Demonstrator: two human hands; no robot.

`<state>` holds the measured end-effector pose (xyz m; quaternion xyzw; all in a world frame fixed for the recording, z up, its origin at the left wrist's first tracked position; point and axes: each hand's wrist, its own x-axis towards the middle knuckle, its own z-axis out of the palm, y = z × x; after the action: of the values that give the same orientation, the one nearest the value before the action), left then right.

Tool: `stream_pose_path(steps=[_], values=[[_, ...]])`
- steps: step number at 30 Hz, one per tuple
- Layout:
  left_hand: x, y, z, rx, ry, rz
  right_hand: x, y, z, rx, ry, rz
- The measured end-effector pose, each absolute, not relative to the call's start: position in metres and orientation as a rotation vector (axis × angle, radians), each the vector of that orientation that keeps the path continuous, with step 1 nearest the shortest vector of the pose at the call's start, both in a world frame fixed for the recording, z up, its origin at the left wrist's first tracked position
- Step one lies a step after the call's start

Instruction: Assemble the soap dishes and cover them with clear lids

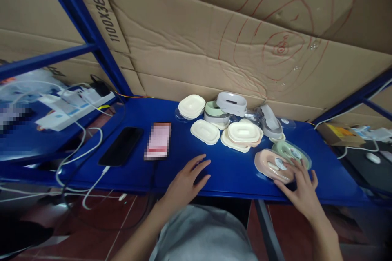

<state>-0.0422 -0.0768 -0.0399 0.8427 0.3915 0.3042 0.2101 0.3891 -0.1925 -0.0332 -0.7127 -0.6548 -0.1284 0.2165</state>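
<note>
My left hand (190,181) hovers over the front edge of the blue table, fingers loosely spread and nothing in them. My right hand (301,187) is open at the right end of a pink soap dish (269,165), its fingertips on or just over the dish and the thumb by its front edge. A round sticker shows on that dish. Against its far side sits a green soap dish (290,151), also with a sticker and a clear cover. Farther back lie loose cream trays (205,131), stacked cream and peach trays (244,132) and grey dish parts (232,102).
Left on the blue table (180,171) lie a black phone (121,147) with a white cable and a second phone (158,140), its screen blurred. A power strip (73,108) stands farther left. Cardboard (183,49) walls the back. A small box (343,135) sits at right.
</note>
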Motion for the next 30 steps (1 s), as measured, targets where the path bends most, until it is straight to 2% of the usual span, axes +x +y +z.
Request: stream_pose_path(steps=[13,25,30], values=[[-0.04,-0.077,-0.036,2.388,1.067,0.903,0.461,-0.197,-0.037,-2.106,-1.573,-0.473],[-0.039,-0.078,-0.037,2.432,1.074,0.88,0.335,-0.058,0.012,-1.603,-2.16,-0.326],[-0.041,-0.081,-0.032,2.388,1.112,0.908,0.298,-0.066,0.021,-1.443,-2.203,-0.295]])
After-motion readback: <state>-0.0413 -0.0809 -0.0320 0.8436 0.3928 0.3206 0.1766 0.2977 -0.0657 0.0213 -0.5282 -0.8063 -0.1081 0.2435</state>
